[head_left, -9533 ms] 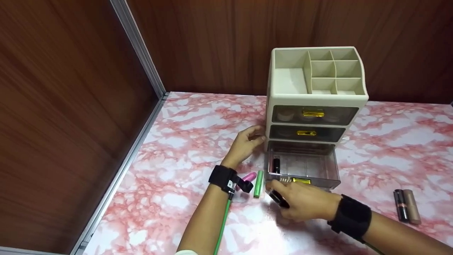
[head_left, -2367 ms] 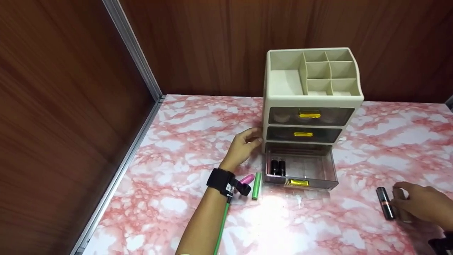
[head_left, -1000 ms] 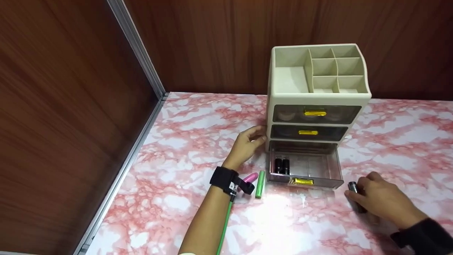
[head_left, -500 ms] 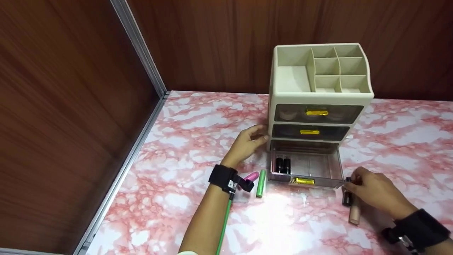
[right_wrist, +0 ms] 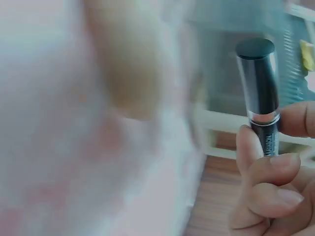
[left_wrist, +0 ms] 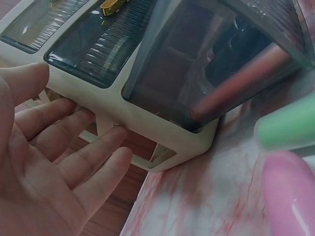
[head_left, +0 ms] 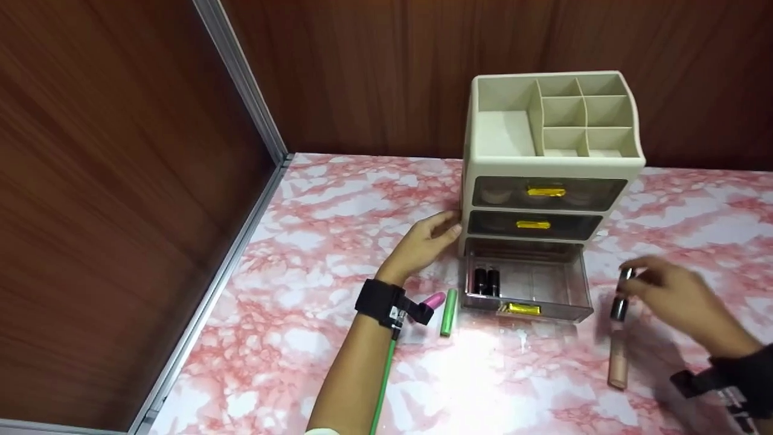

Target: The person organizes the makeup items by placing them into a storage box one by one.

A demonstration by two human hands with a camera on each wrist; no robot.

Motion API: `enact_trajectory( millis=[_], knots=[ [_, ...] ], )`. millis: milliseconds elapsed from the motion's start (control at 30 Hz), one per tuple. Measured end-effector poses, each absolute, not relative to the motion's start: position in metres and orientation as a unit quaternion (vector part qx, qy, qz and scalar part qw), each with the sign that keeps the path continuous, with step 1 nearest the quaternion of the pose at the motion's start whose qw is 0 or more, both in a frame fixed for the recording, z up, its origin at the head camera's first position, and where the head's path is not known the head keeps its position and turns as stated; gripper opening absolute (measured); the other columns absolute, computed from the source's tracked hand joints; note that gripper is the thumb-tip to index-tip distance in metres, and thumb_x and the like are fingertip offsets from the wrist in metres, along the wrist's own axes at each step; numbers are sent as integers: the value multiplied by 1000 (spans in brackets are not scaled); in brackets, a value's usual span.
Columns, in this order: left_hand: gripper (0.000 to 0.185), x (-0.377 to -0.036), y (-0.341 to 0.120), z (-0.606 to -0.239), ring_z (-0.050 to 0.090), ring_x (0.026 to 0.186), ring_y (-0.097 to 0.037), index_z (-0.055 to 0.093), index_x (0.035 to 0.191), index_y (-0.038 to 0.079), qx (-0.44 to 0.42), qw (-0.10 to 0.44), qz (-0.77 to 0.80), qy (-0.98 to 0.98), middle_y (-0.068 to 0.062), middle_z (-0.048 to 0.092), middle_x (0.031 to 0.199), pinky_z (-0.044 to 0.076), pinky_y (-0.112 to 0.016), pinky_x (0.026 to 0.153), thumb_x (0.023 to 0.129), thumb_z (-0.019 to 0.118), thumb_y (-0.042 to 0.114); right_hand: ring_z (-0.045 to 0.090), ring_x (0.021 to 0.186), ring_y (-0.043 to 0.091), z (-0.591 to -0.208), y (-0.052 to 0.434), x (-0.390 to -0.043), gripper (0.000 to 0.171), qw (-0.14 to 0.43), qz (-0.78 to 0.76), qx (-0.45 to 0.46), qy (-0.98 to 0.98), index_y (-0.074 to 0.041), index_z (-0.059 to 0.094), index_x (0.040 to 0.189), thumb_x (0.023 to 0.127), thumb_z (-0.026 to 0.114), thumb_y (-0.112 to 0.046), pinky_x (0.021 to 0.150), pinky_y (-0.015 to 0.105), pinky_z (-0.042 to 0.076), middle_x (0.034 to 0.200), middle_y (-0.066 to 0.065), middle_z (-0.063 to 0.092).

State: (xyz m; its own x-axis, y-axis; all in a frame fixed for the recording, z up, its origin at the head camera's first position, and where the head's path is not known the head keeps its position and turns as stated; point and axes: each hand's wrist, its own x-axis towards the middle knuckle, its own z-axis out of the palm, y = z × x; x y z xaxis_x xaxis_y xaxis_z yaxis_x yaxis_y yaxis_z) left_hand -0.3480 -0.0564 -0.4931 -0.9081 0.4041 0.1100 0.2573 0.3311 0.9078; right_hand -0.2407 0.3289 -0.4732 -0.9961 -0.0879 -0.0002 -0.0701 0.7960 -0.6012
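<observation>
My right hand (head_left: 682, 296) pinches a black lipstick tube (right_wrist: 258, 83) with a coppery band, right of the open drawer. Below it in the head view, a brown tube (head_left: 618, 362) lies on the table; the right wrist view shows it blurred. The cream drawer organizer (head_left: 558, 162) has its clear bottom drawer (head_left: 543, 287) pulled out, with two black-capped tubes (head_left: 487, 282) at its left. My left hand (head_left: 423, 244) rests its extended fingertips on the organizer's left side. A green tube (head_left: 449, 312) and a pink tube (head_left: 435, 300) lie near the left wrist.
The upper two drawers (head_left: 534, 226) are closed, with round shapes visible behind the top front. Divided compartments (head_left: 561, 112) form the organizer's top. Wood-grain panels (head_left: 374, 78) stand behind and to the left of the marbled table (head_left: 302, 290).
A second black-capped tube has entered the drawer since the oldest frame. My right hand has brought the black and brown tubes leftward, then raised the black one, leaving the brown. My left hand stays.
</observation>
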Motion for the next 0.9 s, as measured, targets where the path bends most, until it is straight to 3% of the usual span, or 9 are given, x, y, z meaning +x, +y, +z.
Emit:
enact_trajectory(
  millis=[133,233,567,733,900],
  knots=[
    [58,-347,-56,-494,51,124,-17,46,144,9,189,71,547,813,-7,50,143,39,-28,103,98,55,43,57,65,14,-451,318,-244,30,-65,-331,-46,940,-9,64,118,94,66,-27,53,27,42,79,8,68],
    [55,-347,-56,-495,52,123,-15,47,144,10,188,68,555,807,-6,51,142,39,-28,103,99,55,41,58,64,10,-443,302,-247,32,-83,-355,-61,929,-10,65,118,92,70,-26,52,24,44,79,7,69],
    [42,-352,-46,-508,59,110,-10,60,132,7,175,2,596,784,-3,61,130,46,-22,93,96,63,30,63,66,16,-450,239,-270,39,-70,-342,-135,927,-7,63,120,91,70,-31,56,31,50,86,6,71],
    [42,-353,-43,-509,60,109,-10,60,131,6,174,-3,596,784,-4,61,130,47,-21,92,96,64,28,62,64,16,-461,224,-281,37,-48,-308,-169,935,-4,66,118,89,73,-27,58,37,52,88,8,71],
    [42,-352,-40,-508,60,109,-10,61,130,5,174,-8,591,788,-6,62,128,47,-20,92,95,64,28,69,81,25,-470,216,-287,36,-25,-290,-193,937,-2,67,117,88,74,-22,70,45,56,97,14,72]
  ],
)
